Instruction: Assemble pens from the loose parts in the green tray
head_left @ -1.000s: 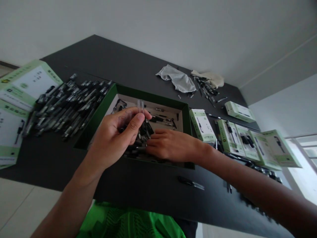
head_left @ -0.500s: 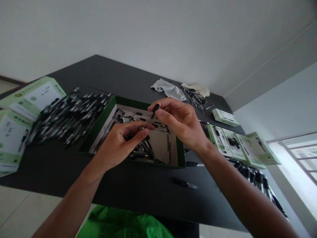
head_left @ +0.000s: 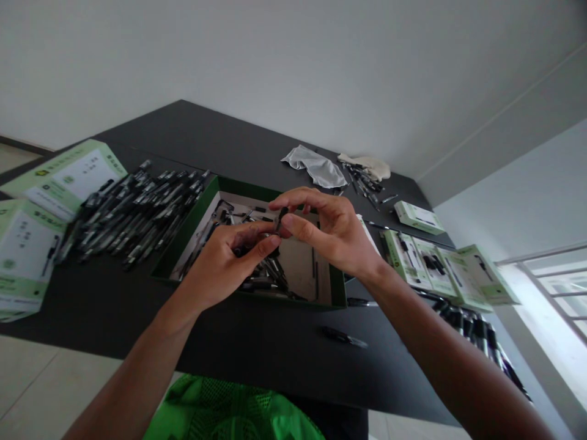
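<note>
Over a green-rimmed open box (head_left: 342, 287), my two hands meet at the fingertips. My right hand (head_left: 328, 232) pinches a small black pen part (head_left: 282, 215) between thumb and forefinger. The thumb and forefinger of my left hand (head_left: 229, 256) close on the lower end of the same spot, where a small see-through pen part seems to be; the fingers hide most of it. Below the hands, loose pens and pen parts (head_left: 270, 269) lie jumbled in the box. A dark shape by my left palm is too hidden to name.
A big heap of black pens (head_left: 137, 214) lies left, beside green-and-white cartons (head_left: 27, 256). Single pens (head_left: 343, 337) lie in front. At right are opened cartons (head_left: 435, 266), a small carton (head_left: 418, 217) and a row of pens (head_left: 477, 336). A plastic bag (head_left: 316, 165) lies behind.
My right hand has lowered the black pen part to my left fingertips, and the gap between the hands has closed. The camera view has shifted slightly.
</note>
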Available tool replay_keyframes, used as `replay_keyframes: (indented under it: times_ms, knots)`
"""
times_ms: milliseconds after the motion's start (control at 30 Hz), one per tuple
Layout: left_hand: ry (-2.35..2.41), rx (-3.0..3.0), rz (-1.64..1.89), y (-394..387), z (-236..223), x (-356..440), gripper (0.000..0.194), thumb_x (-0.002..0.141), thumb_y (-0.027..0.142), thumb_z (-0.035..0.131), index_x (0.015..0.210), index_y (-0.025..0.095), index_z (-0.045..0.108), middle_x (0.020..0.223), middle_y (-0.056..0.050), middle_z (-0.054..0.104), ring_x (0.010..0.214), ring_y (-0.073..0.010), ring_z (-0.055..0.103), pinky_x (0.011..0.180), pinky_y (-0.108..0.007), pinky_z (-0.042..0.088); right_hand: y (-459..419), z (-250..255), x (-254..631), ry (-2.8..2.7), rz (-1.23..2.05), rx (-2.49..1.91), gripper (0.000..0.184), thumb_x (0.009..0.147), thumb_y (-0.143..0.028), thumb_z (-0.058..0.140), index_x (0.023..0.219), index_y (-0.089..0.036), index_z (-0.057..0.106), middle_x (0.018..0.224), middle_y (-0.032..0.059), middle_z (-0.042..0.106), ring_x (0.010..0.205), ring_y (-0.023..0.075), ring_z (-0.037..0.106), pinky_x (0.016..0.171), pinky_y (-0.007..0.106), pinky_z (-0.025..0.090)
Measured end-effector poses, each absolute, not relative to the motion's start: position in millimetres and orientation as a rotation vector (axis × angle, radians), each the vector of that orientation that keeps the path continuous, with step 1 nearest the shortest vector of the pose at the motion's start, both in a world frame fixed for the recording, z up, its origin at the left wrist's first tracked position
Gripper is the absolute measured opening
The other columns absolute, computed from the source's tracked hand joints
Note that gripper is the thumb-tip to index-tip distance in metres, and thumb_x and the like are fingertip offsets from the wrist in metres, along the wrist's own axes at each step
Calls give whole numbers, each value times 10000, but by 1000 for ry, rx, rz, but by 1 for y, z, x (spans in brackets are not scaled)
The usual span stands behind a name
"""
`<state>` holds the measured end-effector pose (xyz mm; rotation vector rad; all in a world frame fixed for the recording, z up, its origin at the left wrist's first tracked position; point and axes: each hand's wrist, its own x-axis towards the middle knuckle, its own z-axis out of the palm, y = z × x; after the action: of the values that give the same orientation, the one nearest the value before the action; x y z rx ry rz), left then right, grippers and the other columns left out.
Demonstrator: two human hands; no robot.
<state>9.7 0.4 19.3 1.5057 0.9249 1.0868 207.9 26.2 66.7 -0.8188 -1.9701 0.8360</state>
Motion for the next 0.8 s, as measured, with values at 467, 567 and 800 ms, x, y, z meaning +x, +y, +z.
replay_keyframes:
  times_ms: [467,567,800]
  knots:
    - [918,1536,1077,1,14,5,350,982,486,687,1100,171,785,554,82,420,459,-68,328,416,-196,264,25,64,207,-2000,891,-829,157,976,-337,731,1075,-233,795,1135,24,812,1041,182,729,873,322,554]
    - [934,1524,1056,1,12,4,393,985,531,679,1071,162,783,546,79,413,461,-66,324,422,-203,254,25,67,209,-2017,896,-814,144,968,-347,748,1019,-224,804,1082,23,818,1004,176,737,853,309,561]
    - [820,1310,1094,4,6,5,416,1001,520,668,1237,196,779,562,89,315,450,-73,272,417,-228,215,29,83,237,-1838,721,-970,325,923,-549,769,1041,-250,816,1042,28,808,885,167,726,800,321,601]
